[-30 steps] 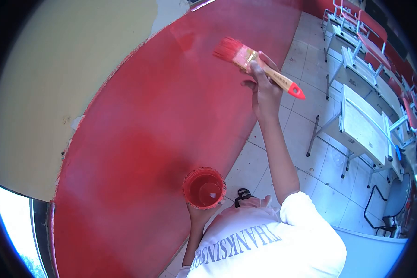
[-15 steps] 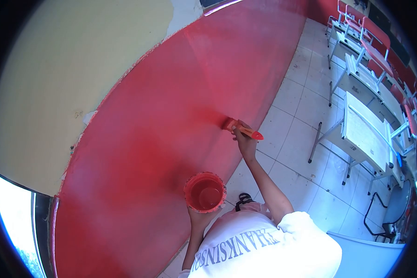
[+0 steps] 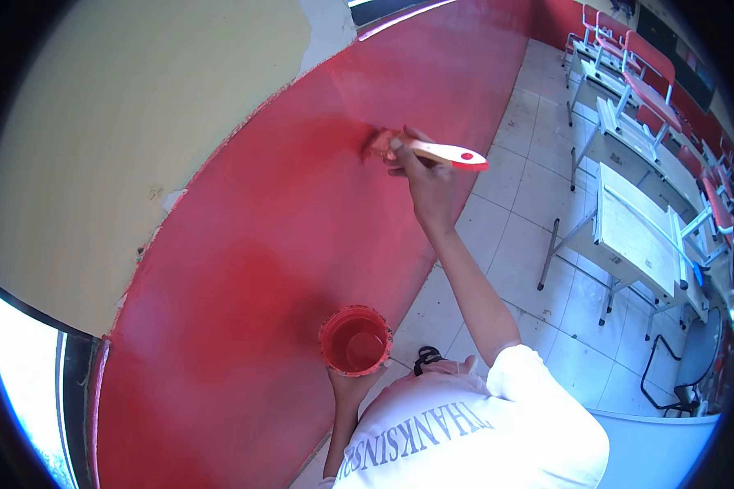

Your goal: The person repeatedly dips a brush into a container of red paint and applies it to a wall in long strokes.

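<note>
My right hand (image 3: pixel 422 181) grips a paintbrush (image 3: pixel 450 153) with a pale wooden handle and a red end. The brush's bristles meet the red wall (image 3: pixel 253 196), where a darker red patch shows around them. Below, my left hand (image 3: pixel 355 385) holds a red-smeared bucket (image 3: pixel 335 339) from underneath and the side. Red paint shows inside the bucket, and its mouth faces up toward me. Most of the left fingers are hidden by the bucket.
Above the red paint, a ragged edge borders the cream upper wall (image 3: pixel 163 106). A window (image 3: pixel 24 391) is at the lower left. White desks (image 3: pixel 640 232) with red chairs (image 3: pixel 651 61) on them line the right side of the tiled floor (image 3: pixel 497 220). A dark chair (image 3: pixel 697 367) stands lower right.
My right hand has moved the brush up and a little left along the wall, and the handle has turned. The bucket in my left hand has hardly shifted.
</note>
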{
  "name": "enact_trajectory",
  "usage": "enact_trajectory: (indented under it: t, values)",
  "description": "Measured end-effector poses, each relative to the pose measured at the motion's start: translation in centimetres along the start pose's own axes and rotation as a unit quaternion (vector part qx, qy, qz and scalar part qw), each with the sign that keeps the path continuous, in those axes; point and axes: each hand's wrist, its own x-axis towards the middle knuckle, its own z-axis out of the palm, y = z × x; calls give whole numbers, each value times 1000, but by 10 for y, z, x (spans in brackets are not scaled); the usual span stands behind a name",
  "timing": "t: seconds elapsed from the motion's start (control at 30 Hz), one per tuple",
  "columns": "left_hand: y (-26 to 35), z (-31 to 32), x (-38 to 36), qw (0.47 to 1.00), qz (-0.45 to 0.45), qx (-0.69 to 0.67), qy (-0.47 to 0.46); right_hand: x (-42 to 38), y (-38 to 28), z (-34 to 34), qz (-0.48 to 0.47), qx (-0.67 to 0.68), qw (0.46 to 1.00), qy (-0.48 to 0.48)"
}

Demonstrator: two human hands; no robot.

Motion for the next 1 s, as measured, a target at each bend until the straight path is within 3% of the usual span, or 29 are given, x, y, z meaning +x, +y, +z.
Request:
enact_trajectory:
  t: [0.33, 0.57, 0.7, 1.0]
  values:
    - [13, 6, 4, 997, 83, -5, -4, 28, -63, 29, -99, 21, 994, -34]
    - [28, 12, 5, 995, 101, -5, 26, 24, -93, 2, -110, 107, 988, 33]
    - [31, 13, 4, 994, 104, -5, 24, 26, -81, 4, -74, 226, 970, 40]
    - [19, 6, 2, 995, 80, 9, 52, 21, -38, 34, 33, 323, 945, 49]
